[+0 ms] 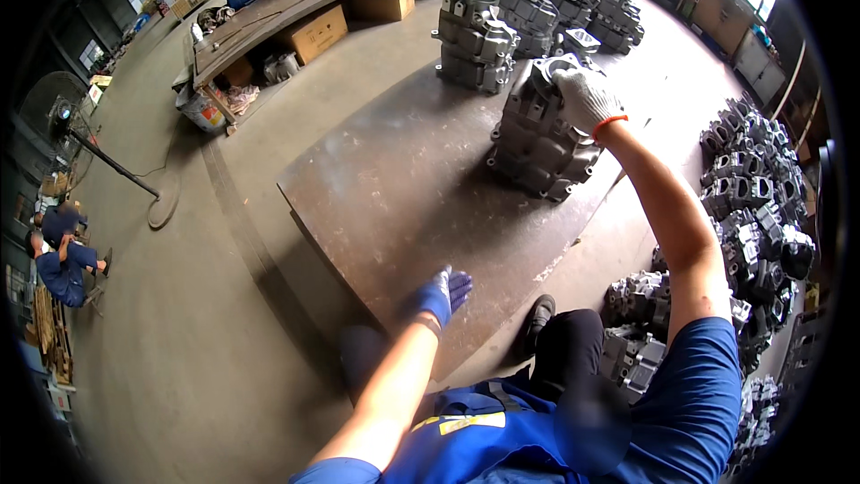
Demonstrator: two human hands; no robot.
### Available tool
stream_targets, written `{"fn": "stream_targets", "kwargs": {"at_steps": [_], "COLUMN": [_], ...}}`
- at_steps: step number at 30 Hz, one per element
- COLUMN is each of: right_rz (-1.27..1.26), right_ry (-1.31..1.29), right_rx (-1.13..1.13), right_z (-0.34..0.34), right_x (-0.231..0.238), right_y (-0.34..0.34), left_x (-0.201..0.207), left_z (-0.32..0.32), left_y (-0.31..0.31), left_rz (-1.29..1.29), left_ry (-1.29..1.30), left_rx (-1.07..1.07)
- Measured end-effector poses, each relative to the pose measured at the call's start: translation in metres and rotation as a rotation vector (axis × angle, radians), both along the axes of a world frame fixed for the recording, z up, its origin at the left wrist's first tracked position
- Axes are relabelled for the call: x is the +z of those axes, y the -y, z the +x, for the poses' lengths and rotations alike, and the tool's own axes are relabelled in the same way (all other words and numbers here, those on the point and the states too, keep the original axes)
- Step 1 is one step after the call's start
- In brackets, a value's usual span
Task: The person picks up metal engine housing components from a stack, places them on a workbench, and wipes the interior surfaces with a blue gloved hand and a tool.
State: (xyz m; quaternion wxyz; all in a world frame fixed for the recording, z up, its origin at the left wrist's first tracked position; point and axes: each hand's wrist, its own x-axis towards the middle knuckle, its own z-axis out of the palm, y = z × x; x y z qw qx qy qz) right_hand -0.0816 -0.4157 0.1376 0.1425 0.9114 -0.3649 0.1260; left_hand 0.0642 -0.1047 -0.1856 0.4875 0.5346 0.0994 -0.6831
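Bench (358, 170): brown metal top, scuffed, near half bare apart from the left hand. Floor heap (748, 184), right of bench: many grey metal castings piled loosely; exact count not possible. Far group (546, 13): several similar castings standing in stacks toward the bench's far end.

Near casting stack (542, 143): on the bench, nearer the wearer than the far group, standing roughly upright; number of pieces in it unclear. Right hand (587, 99), white glove: grip clamped on the stack's top edge, fingertips partly hidden. Left hand (443, 294), blue-palmed glove: grip empty, fingers extended, low over the near end; contact with the bench cannot be told.

Progress (judgement): part-way. Far group looks set in place; near stack in handling, not finished. If the floor heap belongs to the same work, much remains.
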Motion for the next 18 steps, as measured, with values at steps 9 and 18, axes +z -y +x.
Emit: {"fn": "stream_targets", "kwargs": {"at_steps": [9,18], "right_rz": [-0.041,0.289], "right_ry": [0.051,0.456], "right_rx": [0.035,0.251], "right_z": [-0.015,-0.051], "right_x": [0.055,0.095], "right_y": [-0.069,-0.192], "left_x": [0.093,0.233], "left_z": [-0.021,-0.067], "left_y": [0.022,-0.001], "left_rz": [-0.503,-0.959], "left_ry": [0.022,-0.358], "left_rx": [-0.094,0.403]}}
